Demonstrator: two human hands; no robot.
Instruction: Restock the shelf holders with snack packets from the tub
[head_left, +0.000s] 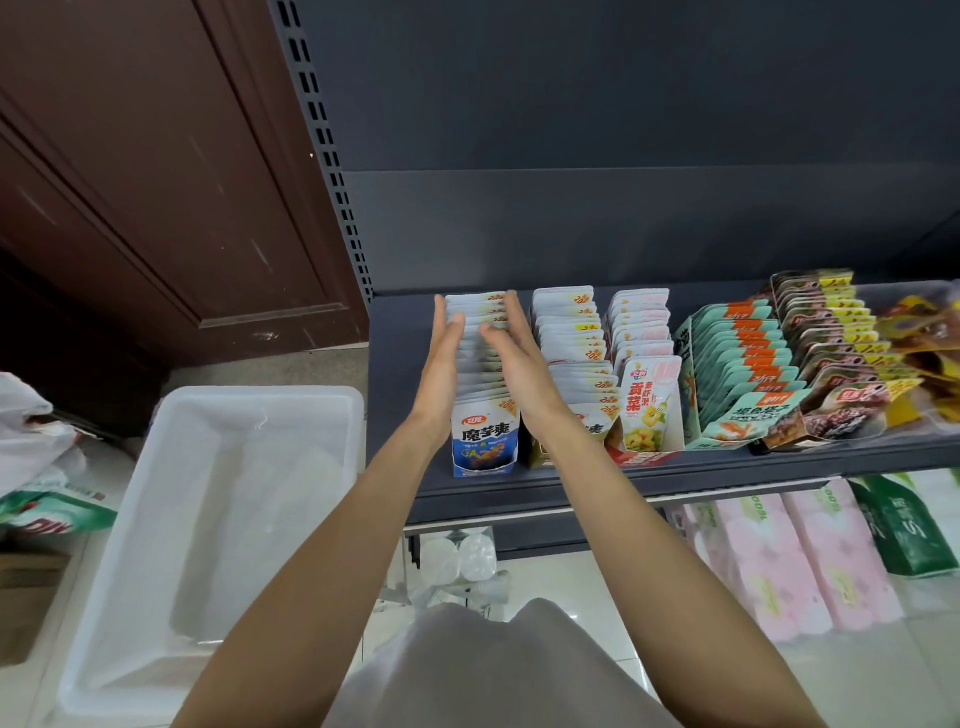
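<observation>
I count two hands, the left hand (441, 358) and the right hand (517, 358), one white tub (156, 519), one shelf (675, 475) and five rows of snack packets (571, 338) in holders.

**Layout: shelf, holders, tub**

Five rows of snack packets are standing side by side on the shelf (675, 470). The leftmost row (480, 364) is sitting between the left hand (441, 358) and the right hand (519, 358), each lying flat against one side. The tub (249, 400) is sitting left of the shelf, lower down. Wrapped packs (779, 561) are lying below the shelf, to the right.
</observation>
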